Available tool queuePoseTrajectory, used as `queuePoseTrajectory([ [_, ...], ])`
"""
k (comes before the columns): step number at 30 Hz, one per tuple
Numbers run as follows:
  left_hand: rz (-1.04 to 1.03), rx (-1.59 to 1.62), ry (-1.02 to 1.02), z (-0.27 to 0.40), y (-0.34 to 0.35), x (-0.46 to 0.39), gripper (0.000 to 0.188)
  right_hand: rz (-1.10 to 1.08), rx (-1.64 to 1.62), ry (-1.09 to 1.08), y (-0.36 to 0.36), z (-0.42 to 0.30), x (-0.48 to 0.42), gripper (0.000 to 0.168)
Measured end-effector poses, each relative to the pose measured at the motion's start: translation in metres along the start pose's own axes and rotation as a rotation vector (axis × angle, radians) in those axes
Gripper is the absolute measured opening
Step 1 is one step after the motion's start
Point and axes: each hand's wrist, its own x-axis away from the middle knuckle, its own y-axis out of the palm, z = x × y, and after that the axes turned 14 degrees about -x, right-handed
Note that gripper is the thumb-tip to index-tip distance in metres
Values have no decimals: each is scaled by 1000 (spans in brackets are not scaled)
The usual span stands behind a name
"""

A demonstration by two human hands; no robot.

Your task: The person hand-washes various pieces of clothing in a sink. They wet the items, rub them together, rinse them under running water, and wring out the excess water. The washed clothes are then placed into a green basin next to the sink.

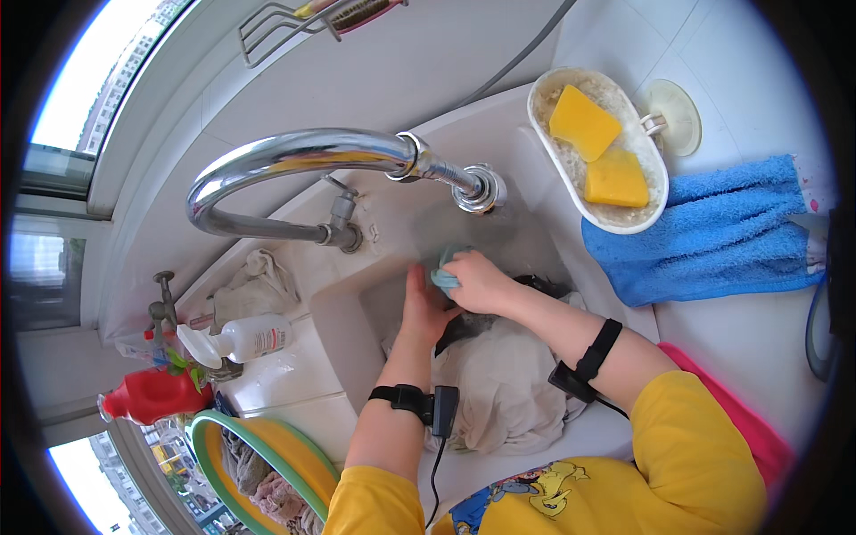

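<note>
My right hand (480,283) grips a bunched pale blue-green item (444,275), which looks like a small cloth, over the sink basin (348,314). Just left of it, my left hand (425,313) is low in the basin, thumb and fingers apart; part of its palm side is hidden. Beneath both hands lies dark fabric (461,329), partly covered by the right forearm. A large wet white cloth (505,394) is heaped at the near end of the basin. Cloudy grey water (508,234) fills the far part, below the chrome faucet (301,144).
A white suction-mounted holder (533,114) with two yellow sponges (585,122) hangs at the right, above a blue towel (722,227). Along the left ledge are a white spray bottle (257,338), a red bottle (157,396), a crumpled cloth (257,287) and a green-rimmed yellow tub (304,445) of laundry.
</note>
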Motion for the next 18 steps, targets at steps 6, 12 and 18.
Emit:
queuePoseTrajectory([
  [6,-951,643,779,-27,19,-23,42,59,-420,-380,6,-90,40,26],
  [12,-395,155,348,3,2,21,38,371,-318,-322,22,-61,24,40],
  [18,159,-297,38,15,35,35,39,453,44,52,-29,22,-5,35],
])
